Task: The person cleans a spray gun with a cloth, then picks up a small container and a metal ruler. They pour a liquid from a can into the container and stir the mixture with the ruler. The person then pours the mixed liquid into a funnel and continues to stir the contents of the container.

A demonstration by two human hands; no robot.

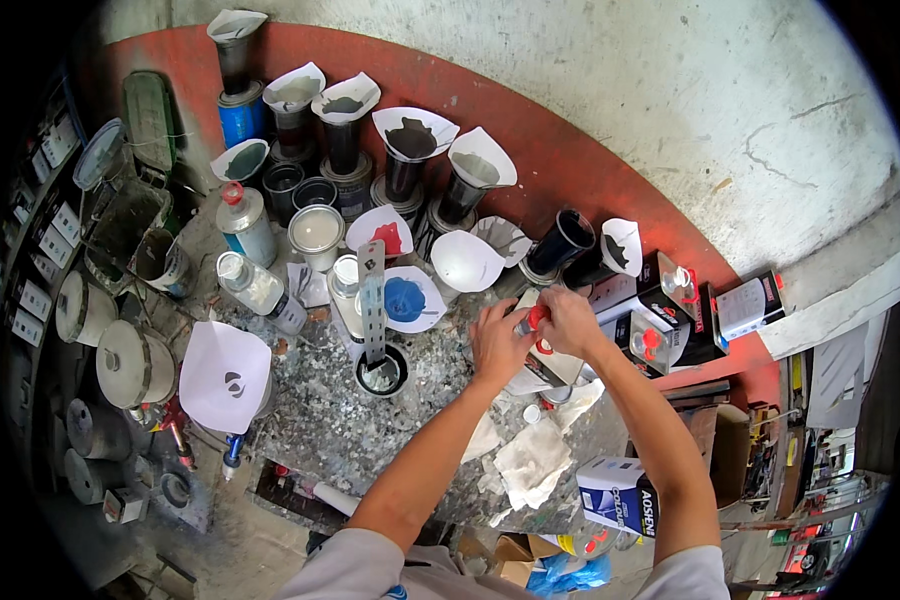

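Observation:
My left hand and my right hand meet over a rectangular metal can at the right of the worktable. Between them shows a red cap; the right fingers close around it. The left fingers are bent against the can beside the cap, their tips partly hidden. To the left, a dark mixing cup holds pale paint, and a perforated metal stick stands tilted in it. A paper filter with blue paint lies behind this cup.
Several dark cups topped with paper filters line the red wall. Bottles and an open tin of white paint stand at the left. Crumpled rags lie near the front edge. Red-capped cans crowd the right. Spray guns hang at the left edge.

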